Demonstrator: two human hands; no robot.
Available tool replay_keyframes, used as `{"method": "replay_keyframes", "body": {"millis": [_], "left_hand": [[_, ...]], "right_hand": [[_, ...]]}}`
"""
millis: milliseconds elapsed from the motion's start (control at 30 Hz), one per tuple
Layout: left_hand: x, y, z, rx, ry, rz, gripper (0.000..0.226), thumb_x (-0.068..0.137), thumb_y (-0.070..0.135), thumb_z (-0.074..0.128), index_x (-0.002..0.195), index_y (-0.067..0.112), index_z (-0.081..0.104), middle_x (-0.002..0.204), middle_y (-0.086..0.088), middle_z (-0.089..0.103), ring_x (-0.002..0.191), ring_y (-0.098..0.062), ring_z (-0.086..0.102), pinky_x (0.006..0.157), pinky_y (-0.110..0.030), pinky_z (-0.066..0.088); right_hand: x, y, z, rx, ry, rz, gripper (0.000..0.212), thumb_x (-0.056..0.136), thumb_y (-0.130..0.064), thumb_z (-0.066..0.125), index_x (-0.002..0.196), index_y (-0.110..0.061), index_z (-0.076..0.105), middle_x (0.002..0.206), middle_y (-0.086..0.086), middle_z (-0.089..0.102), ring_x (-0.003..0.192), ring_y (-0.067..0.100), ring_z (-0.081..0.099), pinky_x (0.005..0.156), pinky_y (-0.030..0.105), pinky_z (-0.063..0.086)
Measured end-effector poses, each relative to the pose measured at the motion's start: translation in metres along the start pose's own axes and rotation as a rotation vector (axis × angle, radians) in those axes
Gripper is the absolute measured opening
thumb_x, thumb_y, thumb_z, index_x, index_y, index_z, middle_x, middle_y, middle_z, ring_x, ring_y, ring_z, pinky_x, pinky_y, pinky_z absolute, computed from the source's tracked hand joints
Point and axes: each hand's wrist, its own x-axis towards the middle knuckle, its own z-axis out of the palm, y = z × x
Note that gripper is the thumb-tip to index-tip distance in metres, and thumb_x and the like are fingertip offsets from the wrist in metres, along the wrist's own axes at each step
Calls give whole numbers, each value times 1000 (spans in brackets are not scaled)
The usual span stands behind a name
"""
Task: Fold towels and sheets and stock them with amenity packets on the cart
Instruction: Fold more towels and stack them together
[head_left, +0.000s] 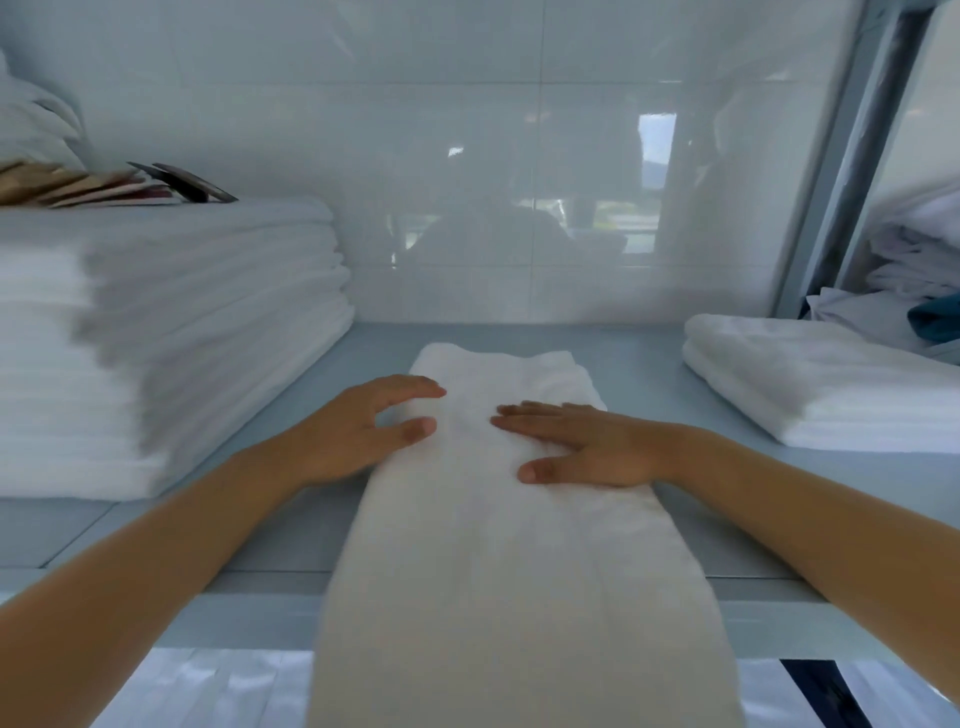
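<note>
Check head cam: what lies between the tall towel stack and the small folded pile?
The long folded towel, under both hands, with bare shelf on either side.

no readable text anywhere. packets (119, 184) on top of the towel stack (171, 332) are too blurred to make out print; no labels, brands or numbers legible.

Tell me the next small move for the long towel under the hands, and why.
Probably fold the hanging near end up onto the far end. The long towel lies as a narrow strip on the shelf, its near part drooping over the front edge. The right hand lies flat on it and the left hand touches its left edge, so it looks smoothed and ready.
</note>
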Motion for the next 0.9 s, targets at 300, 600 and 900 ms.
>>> {"method": "replay_keyframes", "body": {"millis": [300,600,900], "left_hand": [[6,8,14,238,-367,-92,79,97,69,37,163,34,11,168,21,6,138,16,0,112,-11,-2],[-18,28,9,250,-410,-164,104,80,90,34,163,35,9,170,17,2,154,-1,0,126,-31,3],[-80,45,17,268,-347,-100,117,67,98,24,163,34,8,169,18,2,153,2,-2,126,-31,2]], "right_hand": [[7,-14,2,103,41,97,83,90,-78,45,160,-49,10,165,-31,4,152,-3,3,123,24,-1],[-14,-50,15,63,41,162,83,93,-76,37,162,-43,5,168,-23,3,153,-1,0,117,19,-4],[-60,-95,35,29,60,167,90,85,-85,30,161,-45,3,167,-25,0,151,-5,-3,119,22,-6]]}}
